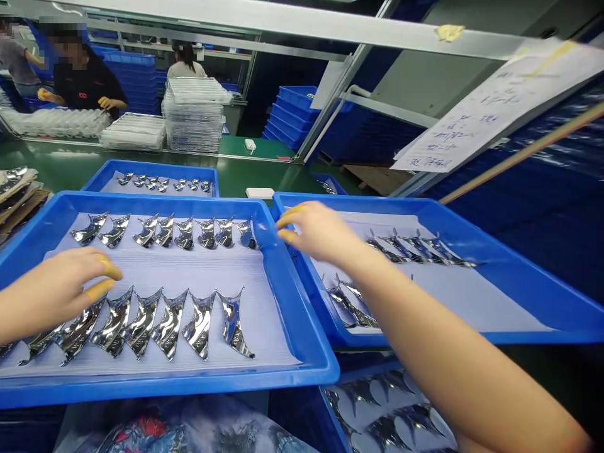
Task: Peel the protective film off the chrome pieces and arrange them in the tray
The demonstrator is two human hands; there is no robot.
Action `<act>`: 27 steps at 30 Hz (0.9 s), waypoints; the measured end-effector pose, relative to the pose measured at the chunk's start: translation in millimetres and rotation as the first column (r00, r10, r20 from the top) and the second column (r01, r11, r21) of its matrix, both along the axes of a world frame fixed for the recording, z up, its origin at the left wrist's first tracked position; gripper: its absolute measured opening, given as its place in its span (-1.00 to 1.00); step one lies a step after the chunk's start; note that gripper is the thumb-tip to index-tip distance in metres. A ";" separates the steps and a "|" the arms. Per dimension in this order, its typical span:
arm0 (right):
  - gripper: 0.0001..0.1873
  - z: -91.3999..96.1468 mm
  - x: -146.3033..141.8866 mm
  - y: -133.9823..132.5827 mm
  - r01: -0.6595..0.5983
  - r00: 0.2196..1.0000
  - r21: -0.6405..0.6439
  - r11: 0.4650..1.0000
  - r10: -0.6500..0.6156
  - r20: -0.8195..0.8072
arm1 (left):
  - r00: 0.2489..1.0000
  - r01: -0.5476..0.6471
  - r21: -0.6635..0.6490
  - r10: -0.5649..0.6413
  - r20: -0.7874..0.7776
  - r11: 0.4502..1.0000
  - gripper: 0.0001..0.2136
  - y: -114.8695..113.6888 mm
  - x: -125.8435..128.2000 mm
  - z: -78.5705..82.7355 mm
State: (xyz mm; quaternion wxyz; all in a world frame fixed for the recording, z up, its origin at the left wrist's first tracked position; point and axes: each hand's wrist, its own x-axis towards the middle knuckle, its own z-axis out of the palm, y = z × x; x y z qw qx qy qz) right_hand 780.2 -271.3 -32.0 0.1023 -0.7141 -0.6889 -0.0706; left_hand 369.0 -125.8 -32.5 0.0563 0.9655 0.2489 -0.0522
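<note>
My left hand [68,283], with yellow covers on its fingertips, is over the left part of a blue tray [189,379]. Its thumb and fingers are apart, with nothing between them. Below it lies a front row of shiny curved chrome parts [201,324] on white sheeting; a back row of similar parts [184,233] lies further off. My right hand [314,231] is above the adjoining rims of this tray and a second blue tray [509,267]. Its covered fingertips are slightly apart and nothing shows in them. My right forearm hides some chrome parts in the second tray.
Another blue tray [214,179] of chrome parts stands behind, and a lower tray [333,412] is underneath. Stacked clear plastic trays [195,119] are across the green table [236,167]. A metal crossbar [302,25] spans overhead. People work at the back.
</note>
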 end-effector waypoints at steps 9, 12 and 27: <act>-0.80 -38.1 -119.0 -15.5 -0.154 0.983 -0.554 0.818 0.185 0.000 | 0.955 0.283 -0.014 -0.283 -0.092 0.959 -0.81 -57.2 133.1 -46.2; -0.80 -32.3 -106.6 -17.5 -0.147 0.983 -0.565 0.812 0.186 0.010 | 0.952 0.280 0.000 -0.278 -0.125 0.960 -0.78 -59.7 140.9 -50.1; -0.84 -12.5 -76.4 -29.8 0.022 0.985 -0.622 0.783 0.091 0.149 | 0.942 0.326 -0.044 -0.329 -0.074 0.944 -0.81 -75.4 195.5 -49.2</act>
